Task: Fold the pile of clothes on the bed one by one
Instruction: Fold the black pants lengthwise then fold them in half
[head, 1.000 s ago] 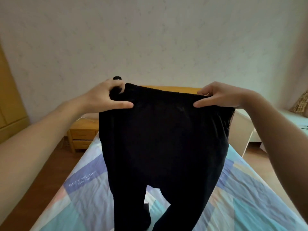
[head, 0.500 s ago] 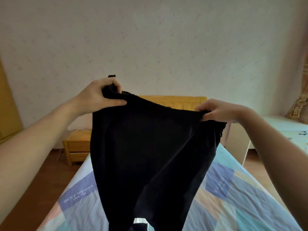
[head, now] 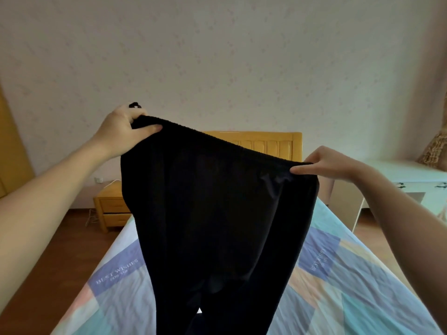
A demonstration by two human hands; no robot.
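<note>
Over the bed (head: 362, 298), black trousers (head: 217, 226) hang; left hand (head: 121, 130) grips one waistband corner, fingers curled, right hand (head: 324, 163) pinches the other.

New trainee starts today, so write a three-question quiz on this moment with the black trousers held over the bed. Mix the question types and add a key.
1. True or false: the black trousers lie folded flat on the bed.
2. Which hand holds the waistband higher in the picture?
A. left hand
B. right hand
C. both level
3. Fill in: beside the bed, on the person's left, stands a wooden ______.

Key:
1. False. Both hands pinch the waistband and the trousers hang in the air above the bed.
2. A. The waistband slopes down towards the right hand.
3. Nightstand, below the left forearm in the head view.
</note>
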